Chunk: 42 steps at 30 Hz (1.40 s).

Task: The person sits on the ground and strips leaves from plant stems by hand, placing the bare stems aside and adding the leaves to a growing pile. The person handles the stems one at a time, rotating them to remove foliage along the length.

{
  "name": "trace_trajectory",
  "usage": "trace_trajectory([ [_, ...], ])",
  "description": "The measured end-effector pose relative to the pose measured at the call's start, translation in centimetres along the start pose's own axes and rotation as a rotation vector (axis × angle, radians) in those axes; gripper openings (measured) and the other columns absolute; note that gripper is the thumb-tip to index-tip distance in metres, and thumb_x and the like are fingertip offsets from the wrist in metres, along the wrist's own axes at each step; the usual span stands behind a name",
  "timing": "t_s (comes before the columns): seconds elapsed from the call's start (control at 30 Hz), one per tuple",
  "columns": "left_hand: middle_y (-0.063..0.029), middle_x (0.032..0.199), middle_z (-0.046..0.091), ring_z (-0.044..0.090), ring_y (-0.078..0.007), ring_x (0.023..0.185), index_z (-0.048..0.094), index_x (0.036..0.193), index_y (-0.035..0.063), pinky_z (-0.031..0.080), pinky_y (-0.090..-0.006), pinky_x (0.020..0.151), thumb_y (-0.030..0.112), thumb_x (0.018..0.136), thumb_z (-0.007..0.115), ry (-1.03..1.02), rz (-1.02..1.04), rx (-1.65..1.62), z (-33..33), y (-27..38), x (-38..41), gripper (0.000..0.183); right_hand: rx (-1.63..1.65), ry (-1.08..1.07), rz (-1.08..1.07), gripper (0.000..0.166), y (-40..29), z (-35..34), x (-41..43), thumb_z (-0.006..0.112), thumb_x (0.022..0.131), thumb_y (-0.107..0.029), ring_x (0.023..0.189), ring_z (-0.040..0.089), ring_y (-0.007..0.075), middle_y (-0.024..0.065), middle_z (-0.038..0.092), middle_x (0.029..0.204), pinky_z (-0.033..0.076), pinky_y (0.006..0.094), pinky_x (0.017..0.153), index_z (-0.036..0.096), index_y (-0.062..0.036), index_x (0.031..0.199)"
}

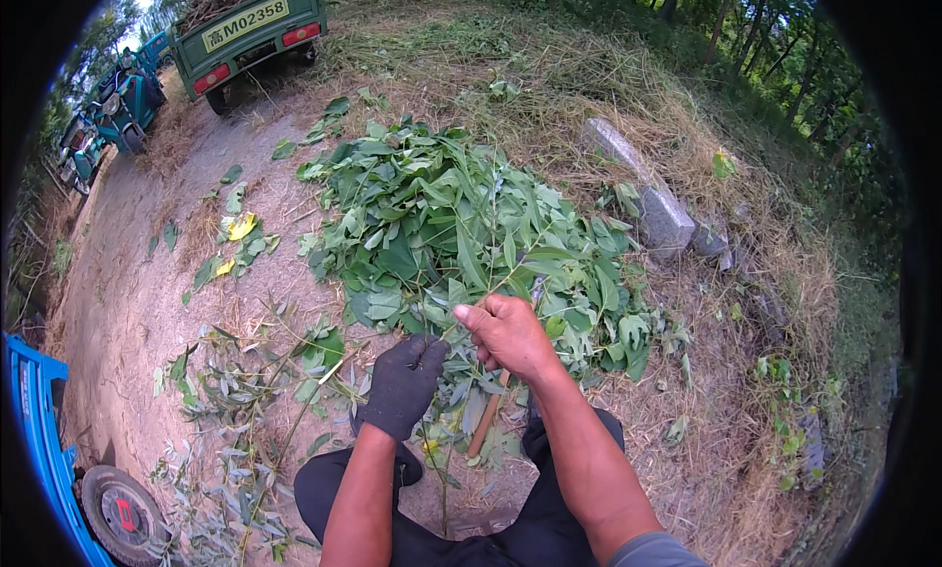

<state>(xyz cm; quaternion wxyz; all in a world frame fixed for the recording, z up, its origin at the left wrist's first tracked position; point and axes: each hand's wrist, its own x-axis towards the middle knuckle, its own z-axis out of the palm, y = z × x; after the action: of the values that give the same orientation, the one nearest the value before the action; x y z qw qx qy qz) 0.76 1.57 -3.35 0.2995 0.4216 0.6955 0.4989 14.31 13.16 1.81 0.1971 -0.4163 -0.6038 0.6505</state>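
Note:
My bare right hand (508,335) is closed around a thin green stem with narrow leaves (478,254) that reach over a large heap of picked green leaves (397,221). My left hand (405,383), in a dark glove, is just left of it with its fingers curled in by the lower part of the stem; whether it grips the stem is hard to tell. Below my right hand a wooden handle (488,423) slants out from under the leaves, its far end hidden. Leafy cut branches (250,427) lie on the ground left of my knees.
A stone block (666,214) lies in dry grass to the right. A green truck bed (250,37) loaded with sticks stands at the back left, near teal three-wheelers (125,103). A blue vehicle (44,420) with a wheel (125,514) is at the lower left. Trees line the back right.

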Motion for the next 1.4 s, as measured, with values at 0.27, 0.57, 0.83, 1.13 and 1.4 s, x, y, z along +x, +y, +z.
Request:
trace_trajectory([
  [0.27,-0.0148,0.083,0.067,0.063,-0.0227,0.072,0.068,0.092,-0.0008,0.050,-0.0332,0.069,0.019,0.090,0.065,-0.016,-0.050,0.026,-0.3,1.0,0.0,0.020,0.442,-0.119,0.016,0.024,0.7,-1.0,0.3,0.064,0.093,-0.023,0.049,0.058,0.0105,0.0030,0.057,0.065,0.047,0.0247,0.040,0.058,-0.0021,0.084],
  [0.57,-0.0156,0.082,0.067,0.065,-0.0260,0.073,0.068,0.092,-0.0006,0.050,-0.0346,0.069,0.019,0.090,0.065,-0.004,-0.024,0.036,-0.3,0.2,-0.1,0.020,0.229,0.293,-0.203,0.020,1.4,-0.7,1.5,0.059,0.095,-0.017,0.059,0.063,0.0133,0.0092,0.062,0.080,0.051,0.0258,0.043,0.061,0.0029,0.099],
  [0.83,-0.0161,0.085,0.067,0.065,-0.0345,0.078,0.070,0.092,0.0049,0.052,-0.0394,0.068,0.021,0.089,0.065,0.007,0.241,0.351,0.1,1.4,-0.4,0.018,0.438,0.134,-0.024,0.028,0.9,-1.3,1.0,0.062,0.093,-0.026,0.050,0.059,0.0125,0.0072,0.061,0.074,0.045,0.0237,0.037,0.060,0.0006,0.088],
  [1.13,-0.0156,0.085,0.067,0.065,-0.0343,0.076,0.070,0.090,0.0060,0.052,-0.0415,0.067,0.023,0.088,0.064,0.030,0.266,0.493,0.0,1.5,-0.4,0.018,0.404,0.087,-0.028,0.023,0.7,-1.2,0.7,0.061,0.091,-0.014,0.053,0.061,0.0152,0.0099,0.061,0.072,0.050,0.0259,0.042,0.061,0.0078,0.097],
  [1.4,-0.0162,0.084,0.066,0.064,-0.0353,0.077,0.070,0.090,0.0055,0.051,-0.0424,0.068,0.024,0.088,0.064,0.041,0.249,0.417,-0.1,1.2,-0.3,0.019,0.278,0.099,-0.052,0.019,1.0,-1.0,0.8,0.059,0.091,-0.010,0.058,0.063,0.0160,0.0100,0.062,0.073,0.053,0.0278,0.048,0.063,0.0076,0.097],
])
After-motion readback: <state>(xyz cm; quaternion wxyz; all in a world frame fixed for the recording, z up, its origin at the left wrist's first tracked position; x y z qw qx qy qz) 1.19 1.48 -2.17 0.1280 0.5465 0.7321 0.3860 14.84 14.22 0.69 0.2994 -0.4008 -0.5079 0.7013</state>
